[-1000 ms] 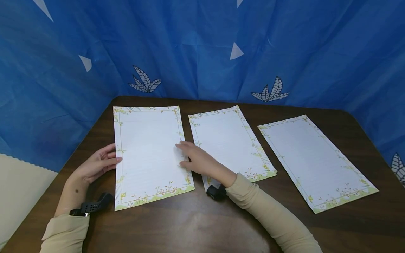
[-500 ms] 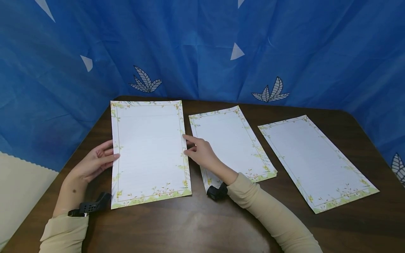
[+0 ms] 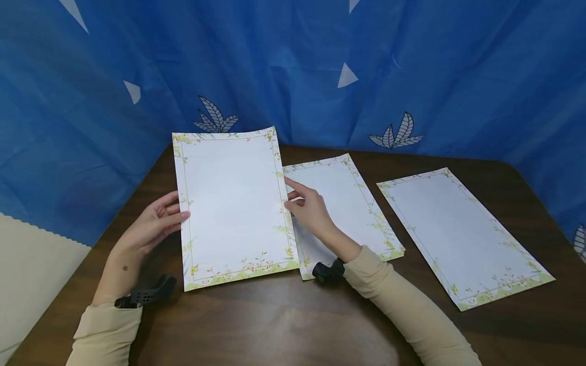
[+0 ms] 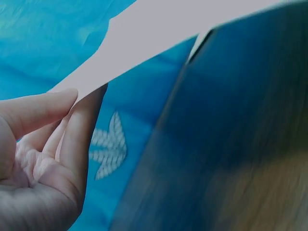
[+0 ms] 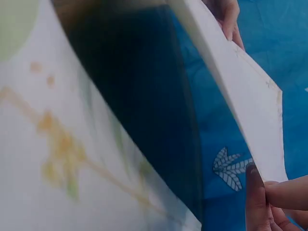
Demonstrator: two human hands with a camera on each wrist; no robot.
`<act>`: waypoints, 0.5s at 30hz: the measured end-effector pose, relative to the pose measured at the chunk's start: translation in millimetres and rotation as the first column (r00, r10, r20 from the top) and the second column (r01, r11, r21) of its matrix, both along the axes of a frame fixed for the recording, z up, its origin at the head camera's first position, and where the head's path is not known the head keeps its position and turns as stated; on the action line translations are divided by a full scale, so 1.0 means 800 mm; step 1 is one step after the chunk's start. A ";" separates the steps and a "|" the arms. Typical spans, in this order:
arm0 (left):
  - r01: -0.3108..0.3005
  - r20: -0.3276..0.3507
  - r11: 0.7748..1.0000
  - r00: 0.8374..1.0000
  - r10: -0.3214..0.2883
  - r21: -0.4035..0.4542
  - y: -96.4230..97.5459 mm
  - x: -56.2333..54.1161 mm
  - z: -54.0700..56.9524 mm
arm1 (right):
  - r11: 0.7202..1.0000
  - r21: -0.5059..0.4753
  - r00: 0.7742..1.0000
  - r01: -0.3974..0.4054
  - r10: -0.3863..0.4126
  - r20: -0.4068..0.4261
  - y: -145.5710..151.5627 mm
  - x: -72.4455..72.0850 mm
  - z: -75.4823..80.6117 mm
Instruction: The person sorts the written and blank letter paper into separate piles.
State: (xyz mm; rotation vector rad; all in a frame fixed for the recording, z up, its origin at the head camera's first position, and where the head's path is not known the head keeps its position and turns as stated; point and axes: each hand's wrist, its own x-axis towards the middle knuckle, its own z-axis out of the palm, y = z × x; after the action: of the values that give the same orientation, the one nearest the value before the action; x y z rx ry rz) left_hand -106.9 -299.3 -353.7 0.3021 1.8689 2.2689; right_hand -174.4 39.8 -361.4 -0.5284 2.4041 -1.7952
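Observation:
A sheet of bordered stationery paper [image 3: 233, 203], white with a floral frame and faint printing, is held up over the left part of the table. My left hand [image 3: 148, 223] pinches its left edge, thumb on top and fingers beneath, as the left wrist view of the paper [image 4: 139, 48] also shows. On the opposite edge, my right hand [image 3: 313, 211] pinches it between thumb and fingers; the right wrist view has those fingers [image 5: 284, 195] at the paper's margin. Under the right forearm lies a matching stack of paper [image 3: 341, 203], partly covered by the raised sheet.
Another matching sheet [image 3: 462, 239] lies slanted at the right of the dark wooden table [image 3: 274, 325]. Behind the table hangs a blue curtain [image 3: 293, 61] with leaf prints. Black wrist cameras [image 3: 148, 293] sit on both wrists.
The right hand went from resting on the paper's right side to pinching its edge. Both hands then raised the paper and carried it slightly to the right, overlapping the middle stack.

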 end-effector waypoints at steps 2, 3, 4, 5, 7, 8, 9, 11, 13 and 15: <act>-0.006 0.005 1.000 1.000 0.006 0.005 0.014 -0.006 0.005 | 1.000 0.000 1.000 0.018 -0.018 0.004 0.012 -0.004 0.006; -0.009 0.012 1.000 1.000 0.009 0.011 0.022 -0.009 0.008 | 1.000 0.003 1.000 0.029 -0.029 0.008 0.018 -0.006 0.010; -0.012 0.018 1.000 1.000 0.012 0.010 0.030 -0.012 0.011 | 0.999 0.007 0.999 0.040 -0.040 0.013 0.026 -0.008 0.013; -0.018 0.027 1.000 0.999 0.018 0.009 0.040 -0.016 0.014 | 0.999 0.012 0.999 0.048 -0.049 0.015 0.034 -0.010 0.017; -0.026 0.046 1.000 0.999 0.026 0.008 0.059 -0.024 0.021 | 0.998 0.025 0.998 0.065 -0.065 0.017 0.051 -0.013 0.023; -0.032 0.056 0.999 0.998 0.031 0.005 0.069 -0.028 0.024 | 0.997 0.035 0.997 0.074 -0.074 0.016 0.060 -0.015 0.026; -0.037 0.065 0.999 0.997 0.037 -0.002 0.080 -0.033 0.027 | 0.995 0.046 0.996 0.084 -0.085 0.016 0.070 -0.017 0.028; -0.042 0.086 0.999 0.995 0.043 -0.013 0.101 -0.042 0.032 | 0.992 0.069 0.995 0.101 -0.103 0.015 0.090 -0.020 0.032; -0.041 0.099 0.999 0.994 0.044 -0.030 0.123 -0.051 0.037 | 0.989 0.085 0.992 0.118 -0.121 0.021 0.110 -0.023 0.033; -0.033 0.110 0.999 0.993 0.037 -0.043 0.144 -0.059 0.040 | 0.986 0.101 0.991 0.132 -0.134 0.015 0.130 -0.024 0.034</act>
State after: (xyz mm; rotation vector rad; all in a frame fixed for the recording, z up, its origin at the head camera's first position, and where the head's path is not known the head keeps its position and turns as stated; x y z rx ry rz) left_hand -154.0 -184.0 -321.8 0.1351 1.8759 2.2176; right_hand -193.9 144.0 -334.2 -0.3437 2.5530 -1.7079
